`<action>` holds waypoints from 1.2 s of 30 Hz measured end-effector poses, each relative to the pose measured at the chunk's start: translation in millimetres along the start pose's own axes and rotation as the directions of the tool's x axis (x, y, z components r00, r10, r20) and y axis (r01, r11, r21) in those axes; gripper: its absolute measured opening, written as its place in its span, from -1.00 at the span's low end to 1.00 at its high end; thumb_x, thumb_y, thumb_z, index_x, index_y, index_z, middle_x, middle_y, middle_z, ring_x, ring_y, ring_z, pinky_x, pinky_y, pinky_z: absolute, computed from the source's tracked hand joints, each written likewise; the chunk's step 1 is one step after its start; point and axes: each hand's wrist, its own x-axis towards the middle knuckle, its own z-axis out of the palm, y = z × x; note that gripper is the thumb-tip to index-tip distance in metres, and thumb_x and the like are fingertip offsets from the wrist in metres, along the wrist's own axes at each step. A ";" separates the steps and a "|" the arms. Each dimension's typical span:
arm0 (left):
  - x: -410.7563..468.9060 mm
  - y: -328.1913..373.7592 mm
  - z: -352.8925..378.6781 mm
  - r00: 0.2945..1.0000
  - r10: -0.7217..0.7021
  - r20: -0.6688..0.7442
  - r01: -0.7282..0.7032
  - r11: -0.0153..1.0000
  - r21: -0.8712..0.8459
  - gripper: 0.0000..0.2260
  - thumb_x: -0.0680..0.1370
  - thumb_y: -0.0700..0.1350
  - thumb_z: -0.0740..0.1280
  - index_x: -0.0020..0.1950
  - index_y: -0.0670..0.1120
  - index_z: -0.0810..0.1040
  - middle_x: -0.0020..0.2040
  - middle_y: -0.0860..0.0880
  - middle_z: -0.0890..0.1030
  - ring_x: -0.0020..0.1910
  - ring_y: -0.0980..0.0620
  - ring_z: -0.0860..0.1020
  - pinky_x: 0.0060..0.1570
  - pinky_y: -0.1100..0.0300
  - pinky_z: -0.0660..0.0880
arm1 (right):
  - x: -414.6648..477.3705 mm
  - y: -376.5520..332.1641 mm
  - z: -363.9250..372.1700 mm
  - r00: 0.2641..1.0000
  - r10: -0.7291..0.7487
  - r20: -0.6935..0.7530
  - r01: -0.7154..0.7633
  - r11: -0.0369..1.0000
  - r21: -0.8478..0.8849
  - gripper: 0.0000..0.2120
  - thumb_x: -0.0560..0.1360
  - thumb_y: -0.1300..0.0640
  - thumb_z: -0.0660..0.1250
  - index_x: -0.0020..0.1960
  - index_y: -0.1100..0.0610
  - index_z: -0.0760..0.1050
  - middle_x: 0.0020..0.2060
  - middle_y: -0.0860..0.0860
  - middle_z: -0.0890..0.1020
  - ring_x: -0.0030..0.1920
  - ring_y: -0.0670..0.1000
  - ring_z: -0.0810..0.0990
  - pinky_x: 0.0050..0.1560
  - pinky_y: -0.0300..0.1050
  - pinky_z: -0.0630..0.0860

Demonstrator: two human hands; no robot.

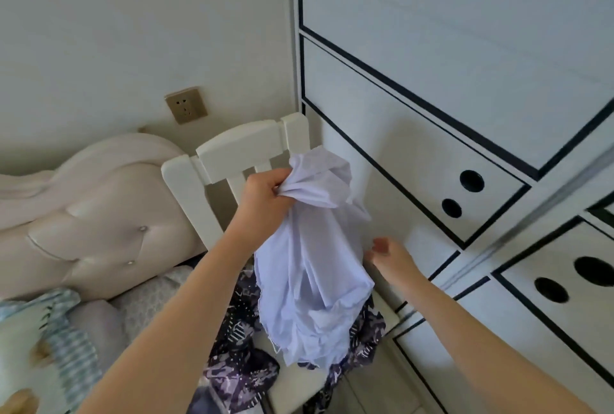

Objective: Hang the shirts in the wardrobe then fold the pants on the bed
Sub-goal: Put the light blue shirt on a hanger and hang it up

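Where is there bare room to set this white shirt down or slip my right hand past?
Bare: a front patch of the chair seat, bordered by the patterned clothes; and the gap between the white shirt and the wardrobe, where the right hand is. Crowded: the rest of the seat, and around the pillows.

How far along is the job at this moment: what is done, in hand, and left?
Done: nothing visible; no hung shirt or folded pants shows. In hand: the left hand grips a bunched pale lilac cloth garment above the white wooden chair; the right hand beside it holds nothing. Left: hanging it, and the dark purple patterned garment crumpled on the chair seat.
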 end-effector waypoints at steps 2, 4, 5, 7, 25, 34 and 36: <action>-2.3 16.3 -5.4 0.999 0.028 0.017 -0.028 0.999 -0.019 -0.78 0.41 -0.33 0.14 -0.15 -0.36 0.56 -0.20 -0.35 0.56 -0.25 0.06 0.39 -0.23 0.18 0.34 | -1.3 -0.1 -14.1 0.993 0.105 -0.044 -0.100 0.990 0.104 -0.54 0.53 0.04 0.37 0.35 0.17 0.37 0.18 0.10 0.54 0.14 0.11 0.52 0.13 -0.02 0.48; -5.5 32.3 -8.5 0.999 0.033 0.012 -0.033 0.998 -0.050 -0.77 0.40 -0.33 0.12 -0.14 -0.38 0.55 -0.17 -0.36 0.57 -0.24 0.05 0.43 -0.21 0.15 0.36 | -8.2 -4.2 -29.6 0.988 0.152 -0.027 -0.143 0.967 0.212 -0.32 0.51 -0.01 0.40 0.49 0.21 0.18 0.34 0.15 0.42 0.23 0.13 0.47 0.16 -0.01 0.44; -8.3 41.3 -8.5 0.999 0.031 0.014 -0.030 0.997 -0.075 -0.78 0.41 -0.38 0.11 -0.14 -0.40 0.54 -0.18 -0.37 0.56 -0.24 0.05 0.43 -0.21 0.15 0.35 | -13.3 -6.5 -37.5 0.988 0.157 0.005 -0.152 0.949 0.276 -0.25 0.50 -0.03 0.41 0.52 0.20 0.13 0.36 0.15 0.39 0.25 0.13 0.44 0.15 -0.04 0.41; -13.1 58.3 -6.1 1.000 0.027 0.011 -0.025 0.993 -0.111 -0.77 0.44 -0.47 0.09 -0.20 -0.37 0.53 -0.29 -0.31 0.52 -0.28 0.07 0.41 -0.25 0.21 0.34 | -22.4 -4.0 -52.6 0.986 0.141 0.086 -0.162 0.923 0.349 -0.28 0.48 -0.05 0.43 0.49 0.14 0.16 0.33 0.08 0.43 0.25 0.08 0.45 0.22 -0.03 0.35; -44.4 120.6 67.4 0.991 0.102 0.085 -0.118 0.971 0.208 -0.90 0.49 -0.40 0.27 -0.15 -0.28 0.55 -0.35 -0.08 0.48 -0.34 0.04 0.33 -0.41 0.34 0.23 | -212.0 -53.1 -210.5 0.812 -0.453 -0.369 0.533 0.832 0.153 -0.84 0.61 0.23 0.23 0.03 0.08 0.58 -0.04 0.07 0.68 -0.04 0.02 0.64 0.04 -0.09 0.53; -70.2 151.4 110.5 0.957 0.128 0.261 -0.197 0.946 0.257 -0.81 0.44 -0.29 0.36 0.01 -0.10 0.57 -0.19 -0.16 0.63 -0.25 -0.03 0.48 -0.22 0.12 0.39 | -262.5 -39.3 -280.0 0.654 -0.547 -0.523 0.569 0.811 -0.136 -0.85 0.59 0.24 0.21 -0.10 0.32 0.43 -0.35 0.08 0.39 -0.35 -0.02 0.31 -0.28 -0.11 0.23; -73.3 155.6 118.6 0.954 0.125 0.272 -0.190 0.954 0.230 -0.75 0.46 -0.31 0.37 0.05 -0.02 0.57 -0.17 -0.14 0.66 -0.24 -0.04 0.52 -0.20 0.08 0.44 | -272.1 -33.2 -289.7 0.636 -0.557 -0.535 0.559 0.810 -0.178 -0.85 0.59 0.23 0.20 -0.06 0.33 0.44 -0.34 0.18 0.44 -0.34 0.01 0.34 -0.28 -0.10 0.25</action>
